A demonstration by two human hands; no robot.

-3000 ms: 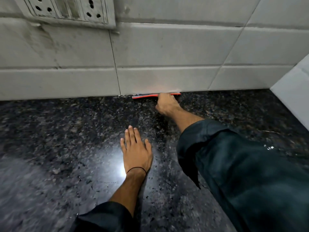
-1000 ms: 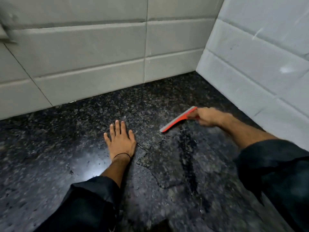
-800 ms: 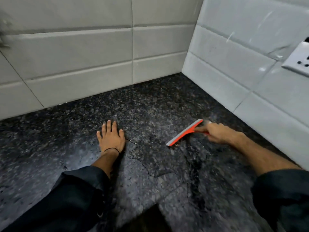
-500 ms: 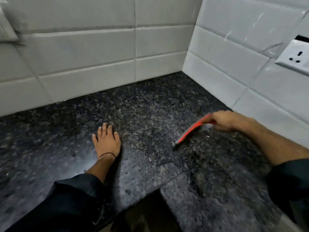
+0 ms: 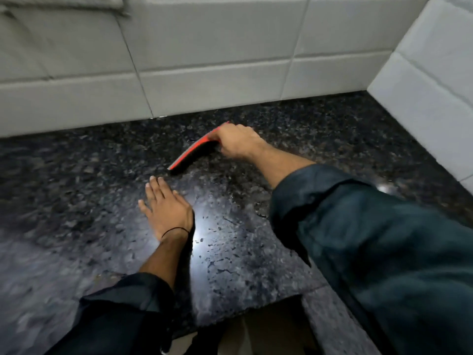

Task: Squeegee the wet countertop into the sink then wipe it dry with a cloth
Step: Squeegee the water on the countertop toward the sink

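Note:
My right hand (image 5: pixel 239 143) grips the handle of a red squeegee (image 5: pixel 193 152) whose dark blade slants down to the left, its lower end close to the dark speckled granite countertop (image 5: pixel 76 190). My left hand (image 5: pixel 166 211) lies flat on the counter, fingers apart, a thin black band on the wrist, its fingertips just below the blade's lower tip. Water beads and streaks glisten on the stone around a bright light reflection to the right of my left wrist. No sink or cloth is in view.
White tiled walls close the counter at the back (image 5: pixel 204 80) and on the right (image 5: pixel 430 103), meeting in a corner at upper right. The counter's front edge (image 5: pixel 245 310) has an inner corner between my arms. Part of a wall plate (image 5: pixel 64 2) shows at upper left.
My right hand has carried the squeegee from the right-hand wall side leftward toward my left hand, and the view has swung left. My left hand has stayed flat on the counter.

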